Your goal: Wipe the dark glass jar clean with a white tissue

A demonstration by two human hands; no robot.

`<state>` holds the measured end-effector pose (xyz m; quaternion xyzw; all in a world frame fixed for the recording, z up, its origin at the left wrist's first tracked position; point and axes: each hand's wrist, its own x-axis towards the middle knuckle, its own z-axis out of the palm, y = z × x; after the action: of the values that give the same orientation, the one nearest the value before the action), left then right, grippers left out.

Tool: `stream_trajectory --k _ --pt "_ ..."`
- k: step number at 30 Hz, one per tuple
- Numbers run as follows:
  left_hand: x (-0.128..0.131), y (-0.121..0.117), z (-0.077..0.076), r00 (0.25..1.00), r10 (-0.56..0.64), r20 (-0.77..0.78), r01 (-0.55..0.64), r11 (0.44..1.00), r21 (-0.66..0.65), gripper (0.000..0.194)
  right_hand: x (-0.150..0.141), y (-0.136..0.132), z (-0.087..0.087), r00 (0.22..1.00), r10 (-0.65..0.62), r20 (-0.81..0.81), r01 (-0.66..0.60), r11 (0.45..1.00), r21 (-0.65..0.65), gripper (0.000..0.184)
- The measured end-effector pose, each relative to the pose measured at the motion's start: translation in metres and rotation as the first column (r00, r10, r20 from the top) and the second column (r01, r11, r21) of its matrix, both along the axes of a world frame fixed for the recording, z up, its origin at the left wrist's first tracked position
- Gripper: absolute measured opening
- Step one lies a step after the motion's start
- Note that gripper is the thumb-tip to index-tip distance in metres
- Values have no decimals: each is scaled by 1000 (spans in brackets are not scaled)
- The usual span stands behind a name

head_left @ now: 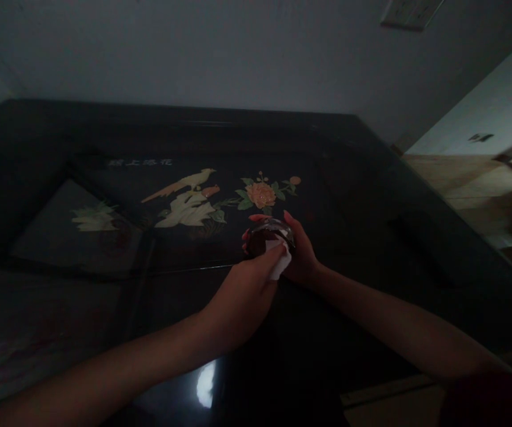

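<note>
A round, dark, shiny vessel (258,238) with a glinting rim is held over the table, tilted; the dimness hides whether it is a bowl or a cup. My right hand (303,249) wraps round it from the right and behind, with fingertips showing on its far and left sides. A crumpled white tissue (279,270) is pinched in my left hand (247,290), which presses it against the vessel's near right side. The fingers of my left hand are mostly hidden behind its back and thumb.
The glossy dark table (358,237) carries a bird-and-flower picture (189,207) with white lettering. Its far edge meets a grey wall (194,53) with a socket plate (409,13). Wooden floor (464,184) shows at right.
</note>
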<state>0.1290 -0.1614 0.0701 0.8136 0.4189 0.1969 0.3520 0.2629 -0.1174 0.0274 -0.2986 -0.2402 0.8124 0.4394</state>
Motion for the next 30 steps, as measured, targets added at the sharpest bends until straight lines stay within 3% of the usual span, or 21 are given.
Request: stream_trajectory --k 3,6,8,12,14,21,25,27,30 --pt "1 -1 -3 999 19 26 -20 999 26 31 0 1 0 1000 -6 -20 6 1000 -6 49" --pt "1 -4 -6 987 -33 -159 64 979 193 29 0 0 2 999 -2 -39 1 1000 -19 47" --pt "1 -5 -8 954 -41 -297 155 915 372 29 0 -1 2 999 -1 -50 0 1000 -27 46" --pt "-1 -9 -12 881 65 -469 290 709 642 34 0 0 1 998 6 -61 -7 1000 -12 47" --pt "-4 -10 -12 846 111 -522 327 666 671 36 0 1 -1 997 23 -69 -24 1000 -1 49" --pt "-10 -12 -11 765 190 -615 389 625 677 43 1 2 -5 999 26 -31 -26 1000 1 45" --pt "-3 -12 -10 773 165 -612 379 654 655 39 0 0 -7 999 41 -19 -40 998 51 47" --pt "1 -10 -7 807 104 -581 344 717 606 37 0 0 -6 999 37 -14 -36 997 67 47" --pt "3 -5 0 873 -27 -487 272 856 440 35 0 -1 -6 1000 25 6 -26 997 70 46"
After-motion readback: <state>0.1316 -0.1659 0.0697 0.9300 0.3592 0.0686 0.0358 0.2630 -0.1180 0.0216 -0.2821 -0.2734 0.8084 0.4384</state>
